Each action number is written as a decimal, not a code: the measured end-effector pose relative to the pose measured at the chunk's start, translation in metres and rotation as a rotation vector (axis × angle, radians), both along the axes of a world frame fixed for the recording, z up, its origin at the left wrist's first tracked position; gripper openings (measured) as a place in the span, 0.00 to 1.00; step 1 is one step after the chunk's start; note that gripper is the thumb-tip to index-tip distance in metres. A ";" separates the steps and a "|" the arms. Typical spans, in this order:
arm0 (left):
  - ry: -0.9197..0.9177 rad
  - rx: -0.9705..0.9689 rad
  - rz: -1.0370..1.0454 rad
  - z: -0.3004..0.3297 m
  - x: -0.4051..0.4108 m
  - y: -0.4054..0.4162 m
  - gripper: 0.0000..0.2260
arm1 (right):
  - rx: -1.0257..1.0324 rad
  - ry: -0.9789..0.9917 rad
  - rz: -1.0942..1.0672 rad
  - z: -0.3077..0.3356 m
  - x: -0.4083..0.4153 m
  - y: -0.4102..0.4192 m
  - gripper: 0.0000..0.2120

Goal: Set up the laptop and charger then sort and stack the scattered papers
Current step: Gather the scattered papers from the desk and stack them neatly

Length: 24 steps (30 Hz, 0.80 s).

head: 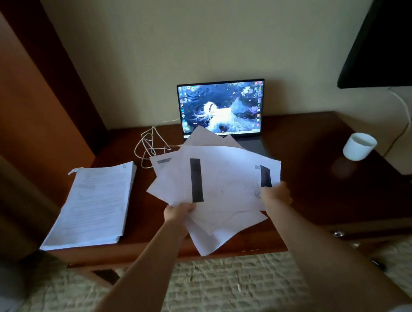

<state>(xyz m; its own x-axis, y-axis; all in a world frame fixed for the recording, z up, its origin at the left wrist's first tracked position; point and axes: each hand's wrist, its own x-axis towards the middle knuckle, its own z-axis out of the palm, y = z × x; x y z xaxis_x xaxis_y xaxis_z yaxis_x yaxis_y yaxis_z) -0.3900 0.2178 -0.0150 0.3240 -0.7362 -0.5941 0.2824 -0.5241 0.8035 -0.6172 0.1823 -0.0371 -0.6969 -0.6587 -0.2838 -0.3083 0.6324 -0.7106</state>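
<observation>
Papers (216, 179) gripped by 2 hands (179, 211); 1 laptop (221, 108).

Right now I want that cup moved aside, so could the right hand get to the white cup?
Probably not yet: the right hand grips the loose papers. The dark table between it and the white cup looks bare.

Laptop (222, 109) open, lit; white cable (149, 145) coiled beside; loose sheets (216, 186) fanned, seemingly mid-air; neat stack (92, 206) left.
</observation>
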 end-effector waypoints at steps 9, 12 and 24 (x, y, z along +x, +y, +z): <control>-0.258 0.062 0.003 -0.037 -0.077 -0.052 0.11 | 0.051 0.242 0.186 -0.021 -0.085 -0.065 0.14; -0.444 0.078 0.007 -0.047 -0.076 -0.065 0.14 | 0.095 0.415 0.220 -0.032 -0.100 -0.068 0.15; -1.057 -0.086 -0.354 -0.053 -0.064 -0.093 0.11 | -0.371 0.508 0.521 -0.007 -0.048 -0.132 0.10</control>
